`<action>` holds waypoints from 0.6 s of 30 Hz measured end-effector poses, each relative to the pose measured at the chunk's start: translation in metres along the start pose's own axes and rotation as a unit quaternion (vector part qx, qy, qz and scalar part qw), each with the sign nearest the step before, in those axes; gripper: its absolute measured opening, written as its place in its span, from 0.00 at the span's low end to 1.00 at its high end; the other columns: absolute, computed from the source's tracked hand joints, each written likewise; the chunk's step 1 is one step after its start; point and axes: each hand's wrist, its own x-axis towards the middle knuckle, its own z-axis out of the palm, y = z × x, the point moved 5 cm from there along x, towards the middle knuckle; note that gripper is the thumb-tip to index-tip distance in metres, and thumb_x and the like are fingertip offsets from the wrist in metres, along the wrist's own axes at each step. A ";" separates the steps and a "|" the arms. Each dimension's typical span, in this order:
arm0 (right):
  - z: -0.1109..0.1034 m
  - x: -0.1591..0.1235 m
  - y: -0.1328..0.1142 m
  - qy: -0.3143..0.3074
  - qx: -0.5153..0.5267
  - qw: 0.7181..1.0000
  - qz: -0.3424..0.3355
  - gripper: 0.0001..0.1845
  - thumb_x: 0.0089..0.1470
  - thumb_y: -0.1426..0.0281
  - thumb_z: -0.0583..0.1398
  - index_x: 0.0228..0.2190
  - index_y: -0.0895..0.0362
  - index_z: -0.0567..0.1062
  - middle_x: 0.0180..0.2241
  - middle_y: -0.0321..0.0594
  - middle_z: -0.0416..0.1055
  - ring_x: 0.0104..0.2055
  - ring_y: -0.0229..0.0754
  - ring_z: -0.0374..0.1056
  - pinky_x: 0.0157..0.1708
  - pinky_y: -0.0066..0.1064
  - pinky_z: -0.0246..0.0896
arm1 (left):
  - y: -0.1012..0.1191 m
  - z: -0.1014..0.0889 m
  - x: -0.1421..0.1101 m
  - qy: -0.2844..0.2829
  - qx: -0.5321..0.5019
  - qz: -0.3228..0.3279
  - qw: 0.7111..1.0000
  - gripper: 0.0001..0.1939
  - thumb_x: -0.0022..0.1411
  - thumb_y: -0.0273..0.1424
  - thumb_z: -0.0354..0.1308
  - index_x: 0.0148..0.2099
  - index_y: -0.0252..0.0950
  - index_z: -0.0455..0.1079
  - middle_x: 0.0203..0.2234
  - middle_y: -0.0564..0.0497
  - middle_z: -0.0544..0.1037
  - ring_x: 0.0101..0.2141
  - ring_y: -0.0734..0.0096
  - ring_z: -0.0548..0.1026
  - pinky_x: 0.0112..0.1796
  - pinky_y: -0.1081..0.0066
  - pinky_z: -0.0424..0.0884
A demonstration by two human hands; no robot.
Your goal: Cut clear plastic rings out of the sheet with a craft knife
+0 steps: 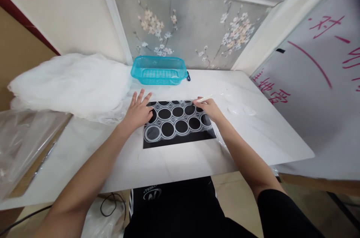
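Observation:
A black sheet patterned with rows of pale rings lies flat on the white table, its long side facing me. Over its left edge rests my left hand, fingers spread, the thumb side touching the sheet. My right hand is at the sheet's far right part, its fingers pinched on a slim white pen-like stick. The stick's tip is too small to make out. Part of the sheet's upper right is hidden by that hand.
Behind the sheet stands a blue plastic basket, with a small dark object beside it. A heap of white gauzy material covers the table's left back. Clear plastic lies at the left. A whiteboard stands on the right.

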 end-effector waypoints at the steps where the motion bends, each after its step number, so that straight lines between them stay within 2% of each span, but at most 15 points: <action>1: 0.000 0.006 0.001 0.009 -0.008 1.000 -0.012 0.12 0.45 0.62 0.62 0.27 0.57 0.80 0.32 0.38 0.77 0.49 0.47 0.68 0.54 0.41 0.54 | -0.002 0.000 0.004 0.003 0.016 0.000 1.000 0.14 0.58 0.31 0.52 0.41 0.37 0.77 0.64 0.52 0.53 0.65 0.50 0.37 0.62 0.48 0.34; 4: -0.005 0.023 0.009 0.043 -0.020 0.998 -0.032 0.11 0.45 0.62 0.61 0.26 0.57 0.79 0.31 0.37 0.77 0.52 0.47 0.65 0.58 0.41 0.48 | -0.010 0.000 0.016 0.004 0.062 -0.003 0.998 0.16 0.57 0.30 0.53 0.45 0.34 0.76 0.64 0.45 0.54 0.65 0.47 0.39 0.61 0.46 0.36; 8: -0.017 0.038 0.019 0.095 -0.028 0.995 -0.030 0.11 0.46 0.63 0.61 0.29 0.57 0.80 0.35 0.39 0.78 0.56 0.49 0.62 0.55 0.40 0.54 | -0.022 0.007 0.030 -0.004 0.072 0.001 0.997 0.15 0.56 0.30 0.55 0.44 0.34 0.76 0.64 0.45 0.54 0.64 0.45 0.40 0.61 0.44 0.37; 12: -0.027 0.033 0.008 0.148 -0.114 0.982 -0.005 0.12 0.47 0.64 0.61 0.30 0.59 0.80 0.34 0.44 0.78 0.44 0.51 0.70 0.47 0.42 0.61 | -0.020 0.005 0.027 0.020 0.061 0.015 0.998 0.13 0.57 0.30 0.55 0.44 0.36 0.76 0.61 0.45 0.59 0.63 0.46 0.46 0.60 0.46 0.41; 15: -0.009 0.014 -0.020 0.144 -0.137 0.976 -0.087 0.13 0.51 0.63 0.59 0.31 0.59 0.79 0.37 0.45 0.77 0.44 0.49 0.71 0.46 0.42 0.62 | -0.002 -0.006 0.006 0.049 0.067 0.056 0.995 0.12 0.62 0.31 0.52 0.43 0.40 0.76 0.54 0.45 0.67 0.58 0.50 0.58 0.56 0.50 0.52; 18: 0.035 -0.010 -0.045 0.081 -0.130 0.971 -0.186 0.10 0.53 0.64 0.59 0.30 0.56 0.79 0.38 0.44 0.76 0.47 0.48 0.69 0.49 0.41 0.61 | 0.018 -0.012 -0.023 0.027 0.065 0.112 0.991 0.14 0.63 0.29 0.50 0.45 0.41 0.75 0.42 0.45 0.72 0.45 0.58 0.67 0.44 0.59 0.63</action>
